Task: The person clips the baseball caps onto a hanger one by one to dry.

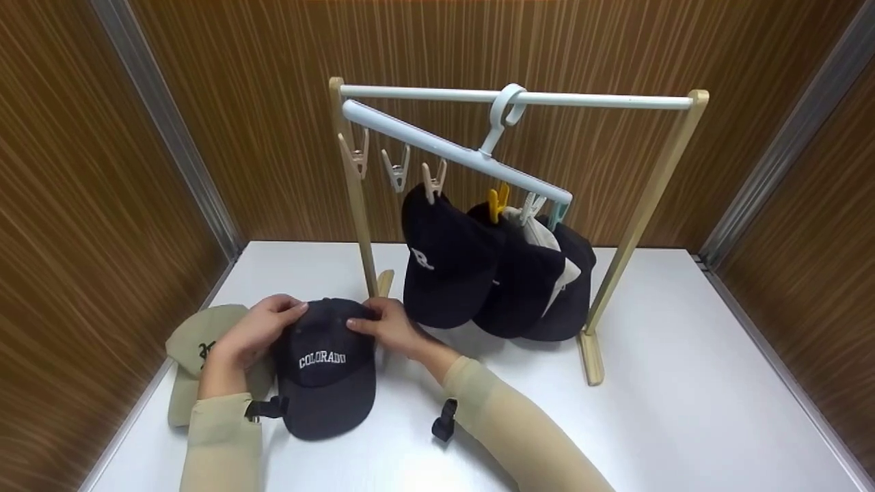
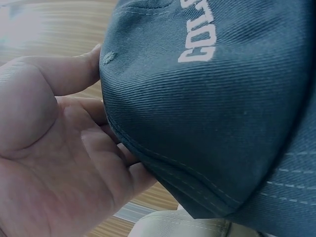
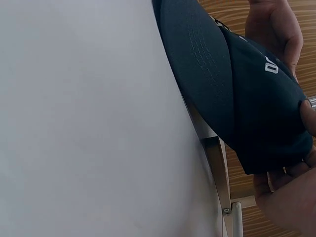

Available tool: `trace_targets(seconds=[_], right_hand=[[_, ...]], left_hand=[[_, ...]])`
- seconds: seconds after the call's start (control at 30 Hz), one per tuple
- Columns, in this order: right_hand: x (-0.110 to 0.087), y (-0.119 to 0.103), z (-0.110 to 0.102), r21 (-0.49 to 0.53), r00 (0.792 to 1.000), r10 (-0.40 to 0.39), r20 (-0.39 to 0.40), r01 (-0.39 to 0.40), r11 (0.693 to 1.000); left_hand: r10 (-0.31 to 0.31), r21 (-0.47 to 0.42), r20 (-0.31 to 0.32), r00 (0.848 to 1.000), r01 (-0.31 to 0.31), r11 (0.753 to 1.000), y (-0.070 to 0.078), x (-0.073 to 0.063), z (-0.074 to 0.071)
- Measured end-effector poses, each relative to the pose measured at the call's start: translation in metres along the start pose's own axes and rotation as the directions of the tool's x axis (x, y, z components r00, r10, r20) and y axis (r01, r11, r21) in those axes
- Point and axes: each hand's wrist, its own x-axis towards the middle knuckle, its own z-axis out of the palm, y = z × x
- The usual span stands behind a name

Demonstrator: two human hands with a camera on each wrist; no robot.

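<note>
A dark navy cap [image 1: 321, 403] with white COLORADO lettering is held between both hands, its brim pointing down toward the person. My left hand [image 1: 263, 328] pinches the crown's left side, thumb in front and fingers behind, as the left wrist view shows the thumb at the cap's edge [image 2: 197, 113]. On the opposite side my right hand [image 1: 393, 328] grips the crown, its thumb on the front; in the right wrist view its fingers curl beneath the cap's edge [image 3: 266, 123]. A khaki cap [image 1: 188, 342] with a dark emblem lies on the white table, partly hidden behind the left forearm.
A wooden rack [image 1: 642, 205] with a white rod stands behind. From it hangs a tilted white hanger [image 1: 424, 140] with several clips. Dark caps [image 1: 451, 273] and a partly white cap [image 1: 543, 236] hang at its right; two left clips [image 1: 396, 171] hold nothing. Wood-grain panels [image 1: 273, 137] surround the table.
</note>
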Motion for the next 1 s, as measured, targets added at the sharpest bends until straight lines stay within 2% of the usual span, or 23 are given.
trace_targets(seconds=[0.13, 0.3, 0.53, 1.0], right_hand=[[-0.004, -0.004, 0.002, -0.029, 1.000, -0.007, 0.000, 0.007, 1.000], [-0.008, -0.010, 0.003, -0.086, 1.000, -0.014, -0.005, 0.014, 0.996], [-0.014, -0.019, 0.003, -0.161, 0.999, -0.048, 0.007, 0.048, 0.986], [-0.019, -0.036, 0.003, -0.222, 0.996, -0.091, -0.016, 0.085, 0.971]], left_hand=[[-0.001, 0.009, -0.008, 1.000, 0.001, 1.000, 0.002, -0.005, 0.000], [0.031, 0.026, -0.019, 0.999, -0.030, 0.999, 0.006, -0.010, -0.002], [0.061, -0.046, -0.021, 0.998, -0.062, 0.997, 0.010, -0.018, -0.004], [0.148, -0.124, -0.053, 0.988, -0.153, 0.980, 0.022, -0.026, -0.005]])
